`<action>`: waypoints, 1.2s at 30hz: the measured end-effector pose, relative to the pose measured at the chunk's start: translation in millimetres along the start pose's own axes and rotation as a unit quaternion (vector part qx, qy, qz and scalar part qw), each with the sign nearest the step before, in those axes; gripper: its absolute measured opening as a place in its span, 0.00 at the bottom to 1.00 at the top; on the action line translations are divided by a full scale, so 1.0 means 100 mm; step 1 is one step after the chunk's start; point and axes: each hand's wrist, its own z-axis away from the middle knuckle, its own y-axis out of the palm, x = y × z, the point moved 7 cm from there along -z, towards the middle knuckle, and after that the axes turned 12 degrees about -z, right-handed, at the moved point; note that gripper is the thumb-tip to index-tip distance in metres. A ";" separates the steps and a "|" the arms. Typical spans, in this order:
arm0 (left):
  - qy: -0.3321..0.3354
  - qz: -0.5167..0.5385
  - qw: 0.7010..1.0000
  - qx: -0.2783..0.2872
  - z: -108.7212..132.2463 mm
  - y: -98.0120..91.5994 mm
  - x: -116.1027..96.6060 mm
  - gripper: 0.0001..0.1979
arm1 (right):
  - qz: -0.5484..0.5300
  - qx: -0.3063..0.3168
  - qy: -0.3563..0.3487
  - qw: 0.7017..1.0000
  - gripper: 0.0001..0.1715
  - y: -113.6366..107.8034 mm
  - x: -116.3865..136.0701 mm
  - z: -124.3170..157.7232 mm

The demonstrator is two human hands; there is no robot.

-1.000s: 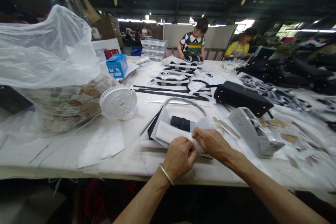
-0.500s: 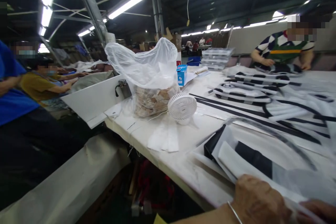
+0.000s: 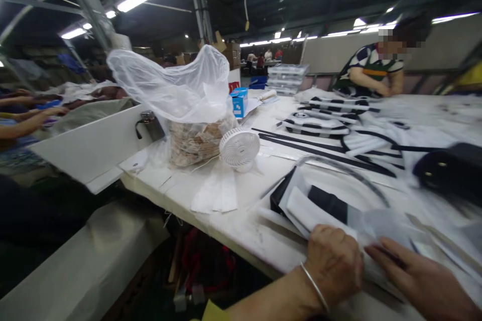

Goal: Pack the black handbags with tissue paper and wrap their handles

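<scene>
Paper sheet [image 3: 312,213]: located near right on worktable [image 3: 241,225], lapped part-way over black piece [image 3: 327,203]; judged roughly half wrapped, dark face showing. Far left: plastic bag [image 3: 176,85], then small fan [image 3: 239,148] beside it. Left hand [image 3: 333,261] curled on sheet's near edge, grip hidden; right hand [image 3: 410,271] flat, fingers extended along it.
</scene>
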 end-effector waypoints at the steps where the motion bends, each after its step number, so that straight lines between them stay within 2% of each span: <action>1: -0.007 0.004 1.000 0.001 -0.01 -0.01 0.00 0.05 | 0.010 0.027 0.027 0.999 0.16 0.03 0.11 -0.01; 4: -0.028 0.006 1.000 0.006 -0.03 -0.01 0.01 0.05 | 0.046 0.041 0.080 0.995 0.18 0.05 0.39 -0.08; 7: -0.034 0.000 0.999 0.011 -0.06 0.01 0.01 0.07 | 0.081 0.026 0.097 0.992 0.17 0.04 0.47 -0.14; 11: -0.028 -0.018 0.999 0.004 -0.09 0.01 0.00 0.08 | 0.101 0.030 0.140 0.984 0.14 0.03 0.40 -0.16; 19: -0.030 -0.043 0.998 0.016 -0.11 0.06 -0.02 0.08 | 0.071 0.052 0.216 0.972 0.13 0.04 0.27 -0.22; 29: -0.046 -0.033 0.998 0.025 -0.11 0.00 0.02 0.05 | 0.054 0.052 0.224 0.972 0.11 0.04 0.23 -0.20; 31: -0.035 -0.021 0.999 0.020 -0.10 -0.01 0.01 0.04 | 0.049 0.055 0.224 0.972 0.12 0.05 0.22 -0.20; 36: 0.034 0.001 0.999 -0.035 -0.02 -0.04 -0.03 0.09 | 0.046 0.060 0.223 0.972 0.11 0.05 0.21 -0.21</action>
